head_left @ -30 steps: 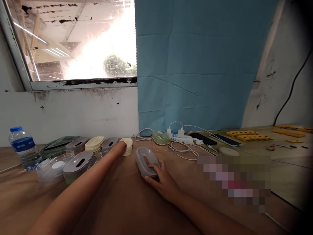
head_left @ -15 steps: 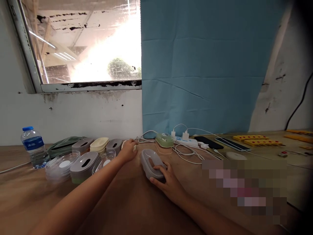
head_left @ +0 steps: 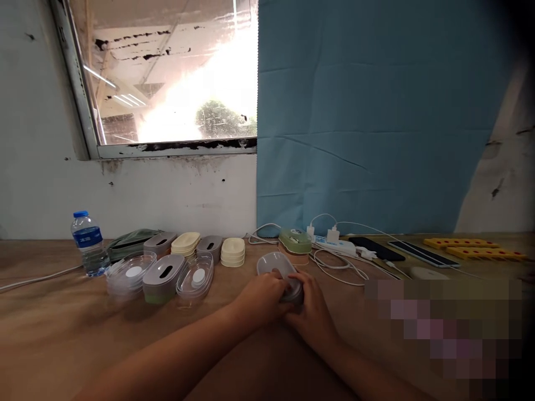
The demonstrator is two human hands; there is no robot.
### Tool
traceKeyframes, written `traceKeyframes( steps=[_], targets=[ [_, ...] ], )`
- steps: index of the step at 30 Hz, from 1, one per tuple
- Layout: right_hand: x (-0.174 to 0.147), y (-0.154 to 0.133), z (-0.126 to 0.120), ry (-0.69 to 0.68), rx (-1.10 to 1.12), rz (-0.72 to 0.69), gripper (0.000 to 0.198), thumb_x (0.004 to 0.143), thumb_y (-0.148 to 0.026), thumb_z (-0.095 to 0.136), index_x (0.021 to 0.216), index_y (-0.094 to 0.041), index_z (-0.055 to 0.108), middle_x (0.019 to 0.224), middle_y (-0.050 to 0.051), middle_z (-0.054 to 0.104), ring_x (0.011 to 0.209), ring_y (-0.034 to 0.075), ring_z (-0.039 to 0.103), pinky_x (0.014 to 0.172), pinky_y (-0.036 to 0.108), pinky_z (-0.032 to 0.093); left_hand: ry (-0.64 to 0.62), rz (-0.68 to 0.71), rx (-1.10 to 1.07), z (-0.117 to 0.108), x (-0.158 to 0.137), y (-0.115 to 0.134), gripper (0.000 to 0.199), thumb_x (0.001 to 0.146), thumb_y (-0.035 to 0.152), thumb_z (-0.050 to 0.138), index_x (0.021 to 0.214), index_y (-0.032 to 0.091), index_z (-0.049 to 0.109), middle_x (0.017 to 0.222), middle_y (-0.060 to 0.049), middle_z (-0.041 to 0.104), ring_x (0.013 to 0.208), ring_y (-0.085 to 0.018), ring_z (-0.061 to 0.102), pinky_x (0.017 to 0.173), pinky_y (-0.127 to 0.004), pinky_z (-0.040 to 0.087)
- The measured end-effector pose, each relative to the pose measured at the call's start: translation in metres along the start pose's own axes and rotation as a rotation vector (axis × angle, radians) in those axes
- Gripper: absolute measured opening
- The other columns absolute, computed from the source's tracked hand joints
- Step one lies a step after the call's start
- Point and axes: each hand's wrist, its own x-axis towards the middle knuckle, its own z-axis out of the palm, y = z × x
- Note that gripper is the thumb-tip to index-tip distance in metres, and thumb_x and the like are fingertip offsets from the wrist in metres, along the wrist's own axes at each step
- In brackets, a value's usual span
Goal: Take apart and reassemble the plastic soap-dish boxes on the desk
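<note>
A grey oval plastic box [head_left: 270,260] stands on the table in front of me, its near side covered by my hands. My right hand [head_left: 313,312] is closed around the box's right side, thumb toward the near end. Across the box's top lies my left hand [head_left: 263,295], its bent fingers pressing at the middle of the lid; what the fingertips grip there is partly hidden. To the left are a similar grey box with a slot [head_left: 161,278], clear lids with white discs [head_left: 196,275] and a stack of cream lids [head_left: 233,252].
A water bottle [head_left: 90,245] and a green pouch [head_left: 134,239] stand far left. Behind the box are a green box [head_left: 295,240], a power strip [head_left: 334,245] and loose white cables [head_left: 338,267]. Phones [head_left: 422,253] and yellow strips [head_left: 480,250] lie at right.
My left hand has come from the cream lids back to the grey box and now rests on its top. The right hand stays on the box. The view has shifted somewhat.
</note>
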Motion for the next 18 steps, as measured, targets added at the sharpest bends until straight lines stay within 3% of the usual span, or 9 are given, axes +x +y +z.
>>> traceKeyframes(
  steps=[4, 9, 14, 18],
  targets=[
    [0.001, -0.006, -0.003, 0.049, -0.011, -0.043, 0.059, 0.06, -0.017, 0.058, 0.114, -0.023, 0.034, 0.121, 0.01, 0.039, 0.114, 0.03, 0.037, 0.095, 0.048, 0.032, -0.017, 0.045, 0.053, -0.009, -0.002, 0.002, 0.017, 0.078, 0.03, 0.053, 0.086, 0.016, 0.059, 0.086, -0.005, 0.06, 0.077, -0.016, 0.058, 0.067, -0.024, 0.045],
    [0.004, -0.009, -0.005, -0.012, 0.038, -0.01, 0.072, 0.065, -0.029, 0.062, 0.126, -0.022, 0.024, 0.126, 0.01, 0.038, 0.116, 0.028, 0.038, 0.094, 0.044, 0.036, -0.011, 0.053, 0.111, -0.021, -0.008, -0.005, 0.017, 0.08, 0.023, 0.052, 0.094, 0.015, 0.059, 0.089, -0.006, 0.062, 0.077, -0.016, 0.059, 0.068, -0.024, 0.046],
    [0.003, -0.007, -0.003, -0.022, 0.066, 0.061, 0.072, 0.067, -0.029, 0.059, 0.128, -0.023, 0.022, 0.125, 0.01, 0.037, 0.111, 0.028, 0.042, 0.09, 0.044, 0.04, 0.105, -0.004, 0.175, -0.029, -0.007, -0.036, 0.021, 0.08, 0.016, 0.051, 0.099, 0.016, 0.059, 0.086, -0.006, 0.063, 0.081, -0.019, 0.059, 0.073, -0.028, 0.045],
    [0.001, -0.005, -0.003, -0.068, 0.072, 0.083, 0.062, 0.069, -0.028, 0.056, 0.124, -0.023, 0.026, 0.123, 0.009, 0.04, 0.111, 0.026, 0.043, 0.093, 0.044, 0.038, 0.161, -0.167, 0.156, -0.055, -0.014, -0.072, 0.019, 0.078, 0.017, 0.053, 0.095, 0.018, 0.063, 0.088, -0.005, 0.063, 0.078, -0.017, 0.06, 0.071, -0.025, 0.045]
  ],
)
